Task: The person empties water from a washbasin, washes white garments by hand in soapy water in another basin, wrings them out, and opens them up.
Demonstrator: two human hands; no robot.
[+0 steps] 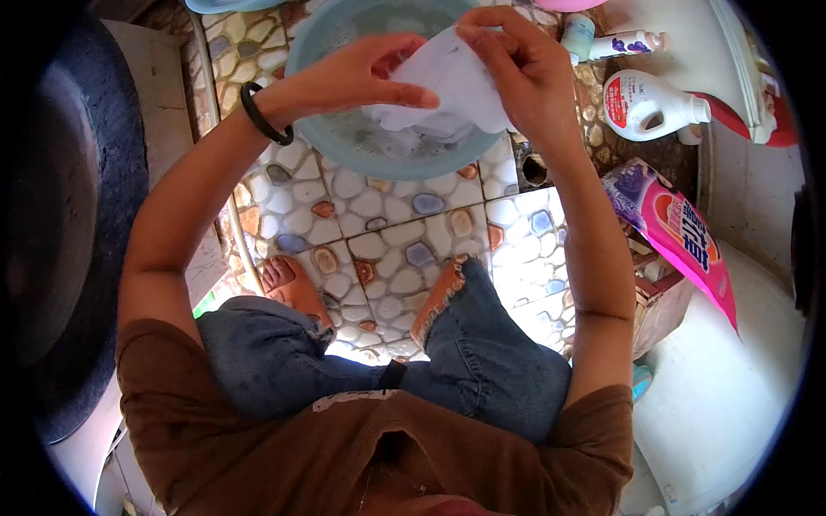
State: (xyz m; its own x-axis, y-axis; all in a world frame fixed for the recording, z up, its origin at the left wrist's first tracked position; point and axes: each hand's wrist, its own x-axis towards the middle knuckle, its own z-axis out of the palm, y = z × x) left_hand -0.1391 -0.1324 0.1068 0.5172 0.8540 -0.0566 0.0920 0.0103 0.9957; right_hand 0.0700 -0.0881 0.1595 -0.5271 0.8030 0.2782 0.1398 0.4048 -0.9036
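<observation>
A wet white cloth is held up over a light blue basin, its lower part reaching down to the sudsy water. My right hand pinches the cloth's upper right edge between thumb and fingers. On the other side, my left hand has its thumb across the front of the cloth and its fingers partly hidden behind it. A black band circles my left wrist.
Pebble-patterned tiles surround my feet. On the right are a white detergent bottle, a purple-printed bottle and a pink detergent bag on a wooden stool. A large dark wok stands left.
</observation>
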